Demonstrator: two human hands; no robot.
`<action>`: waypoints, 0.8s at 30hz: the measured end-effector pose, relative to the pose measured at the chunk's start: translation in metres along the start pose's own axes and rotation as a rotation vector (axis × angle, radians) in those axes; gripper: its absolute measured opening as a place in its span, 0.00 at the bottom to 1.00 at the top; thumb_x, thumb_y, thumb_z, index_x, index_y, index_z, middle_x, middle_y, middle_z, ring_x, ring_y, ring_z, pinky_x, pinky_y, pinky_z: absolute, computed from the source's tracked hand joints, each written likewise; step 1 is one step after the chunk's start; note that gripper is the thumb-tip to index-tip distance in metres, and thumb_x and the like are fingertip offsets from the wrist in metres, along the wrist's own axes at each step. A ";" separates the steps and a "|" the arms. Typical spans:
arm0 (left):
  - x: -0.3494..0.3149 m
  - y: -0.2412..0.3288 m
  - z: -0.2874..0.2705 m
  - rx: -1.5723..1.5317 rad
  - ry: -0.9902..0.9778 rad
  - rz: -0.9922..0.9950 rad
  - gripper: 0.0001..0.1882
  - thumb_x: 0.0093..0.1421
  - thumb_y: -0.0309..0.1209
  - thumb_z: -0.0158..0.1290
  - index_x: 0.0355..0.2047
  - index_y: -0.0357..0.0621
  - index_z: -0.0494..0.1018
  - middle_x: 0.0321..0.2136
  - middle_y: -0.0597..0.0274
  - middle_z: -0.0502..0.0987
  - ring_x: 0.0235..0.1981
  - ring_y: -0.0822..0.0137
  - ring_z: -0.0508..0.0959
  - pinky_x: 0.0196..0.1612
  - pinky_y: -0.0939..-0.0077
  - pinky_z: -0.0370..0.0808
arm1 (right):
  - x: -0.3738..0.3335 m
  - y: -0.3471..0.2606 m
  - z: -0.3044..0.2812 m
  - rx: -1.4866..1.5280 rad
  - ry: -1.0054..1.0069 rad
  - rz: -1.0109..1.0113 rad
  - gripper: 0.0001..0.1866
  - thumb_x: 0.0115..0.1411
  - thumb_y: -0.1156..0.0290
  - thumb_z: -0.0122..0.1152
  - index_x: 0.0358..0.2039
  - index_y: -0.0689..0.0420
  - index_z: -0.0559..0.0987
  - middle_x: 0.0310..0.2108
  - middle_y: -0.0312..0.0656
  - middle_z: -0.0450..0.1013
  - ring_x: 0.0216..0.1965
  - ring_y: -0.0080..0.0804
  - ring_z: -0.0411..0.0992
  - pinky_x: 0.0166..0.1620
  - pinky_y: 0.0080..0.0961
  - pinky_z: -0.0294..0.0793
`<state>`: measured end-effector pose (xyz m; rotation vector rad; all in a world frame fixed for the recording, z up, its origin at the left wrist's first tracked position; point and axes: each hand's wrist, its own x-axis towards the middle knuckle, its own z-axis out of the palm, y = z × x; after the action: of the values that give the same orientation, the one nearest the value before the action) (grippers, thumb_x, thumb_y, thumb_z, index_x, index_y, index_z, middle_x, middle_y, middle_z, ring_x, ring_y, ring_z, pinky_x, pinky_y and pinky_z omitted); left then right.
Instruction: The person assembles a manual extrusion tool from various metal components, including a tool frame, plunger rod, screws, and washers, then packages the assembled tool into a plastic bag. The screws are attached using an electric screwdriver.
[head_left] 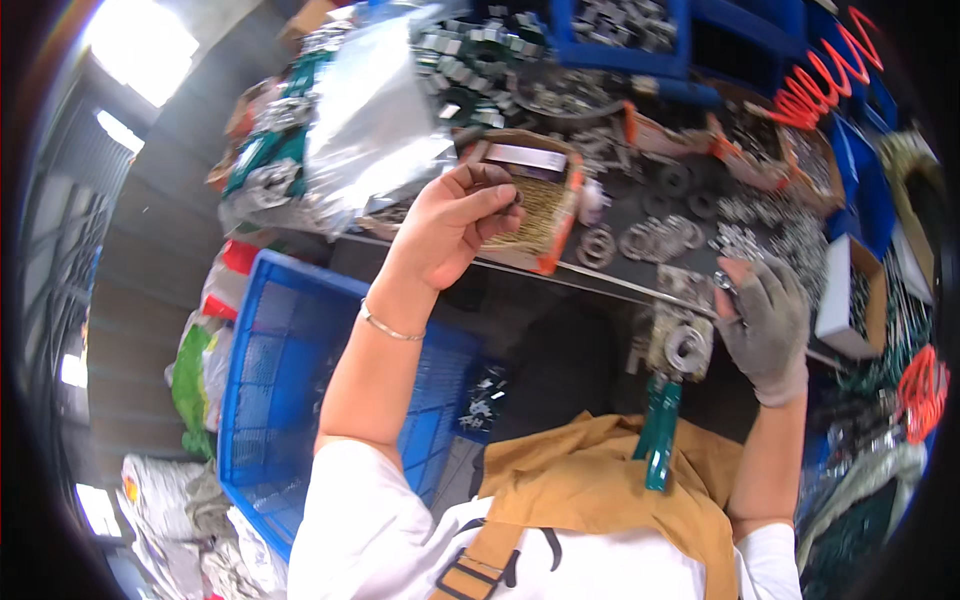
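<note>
My bare left hand (pixel 465 215) is raised over a cardboard box (pixel 574 205) of thin brass-coloured pieces (pixel 540 212). Its fingers are curled into a pinch; what they hold, if anything, I cannot make out. A grey glove with bare fingertips covers my right hand (pixel 768 325), which pinches a small shiny metal part (pixel 724 283) at the bench edge. Just left of that hand, a metal fixture (pixel 672 290) sits on the edge. A round metal ring piece (pixel 686 348) rests at it, above green handles (pixel 660 430) pointing toward me.
Metal rings (pixel 655 240), dark discs (pixel 675 180) and small parts cover the bench. Clear plastic bags (pixel 365 125) lie at the left among green-and-silver parts. A blue crate (pixel 250 400) stands below left. Blue bins (pixel 690 70), a white box (pixel 845 300) and red coiled hoses (pixel 815 90) are around.
</note>
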<state>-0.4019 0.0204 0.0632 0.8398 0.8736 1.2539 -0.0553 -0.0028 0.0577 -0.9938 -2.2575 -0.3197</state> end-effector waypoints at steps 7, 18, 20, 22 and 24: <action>-0.012 -0.069 0.101 0.318 -0.237 -0.068 0.12 0.56 0.19 0.57 0.40 0.37 0.69 0.32 0.58 0.76 0.32 0.67 0.79 0.35 0.79 0.78 | -0.032 0.001 -0.002 0.061 0.026 0.094 0.14 0.48 0.72 0.63 0.38 0.56 0.77 0.32 0.39 0.74 0.35 0.39 0.73 0.40 0.33 0.73; -0.030 -0.131 0.117 1.281 -0.607 1.069 0.13 0.47 0.19 0.57 0.35 0.37 0.71 0.36 0.51 0.77 0.39 0.51 0.79 0.40 0.63 0.81 | -0.079 0.002 -0.023 0.145 -0.006 0.233 0.17 0.45 0.75 0.66 0.39 0.57 0.77 0.32 0.40 0.75 0.33 0.42 0.73 0.38 0.36 0.74; -0.027 -0.135 0.111 1.458 -0.641 1.368 0.13 0.50 0.25 0.56 0.36 0.39 0.70 0.37 0.52 0.76 0.41 0.55 0.79 0.41 0.69 0.80 | -0.080 0.001 -0.017 0.235 0.027 0.283 0.17 0.48 0.77 0.66 0.41 0.58 0.76 0.33 0.42 0.76 0.32 0.40 0.74 0.37 0.32 0.74; -0.025 -0.137 0.107 1.427 -0.622 1.395 0.11 0.50 0.24 0.57 0.35 0.39 0.72 0.36 0.51 0.77 0.39 0.55 0.79 0.42 0.68 0.80 | -0.085 -0.011 -0.004 0.533 0.113 0.484 0.17 0.49 0.78 0.66 0.42 0.58 0.76 0.33 0.43 0.76 0.32 0.39 0.75 0.36 0.29 0.74; -0.026 -0.138 0.096 1.172 -0.499 1.116 0.10 0.48 0.21 0.57 0.33 0.39 0.75 0.36 0.51 0.78 0.37 0.54 0.80 0.42 0.70 0.80 | -0.081 -0.019 0.008 0.828 0.194 0.682 0.17 0.51 0.79 0.65 0.43 0.59 0.75 0.33 0.45 0.76 0.31 0.38 0.75 0.36 0.25 0.74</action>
<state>-0.2590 -0.0270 -0.0167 2.7096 0.6566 1.2254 -0.0316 -0.0583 0.0003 -1.1026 -1.4969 0.7215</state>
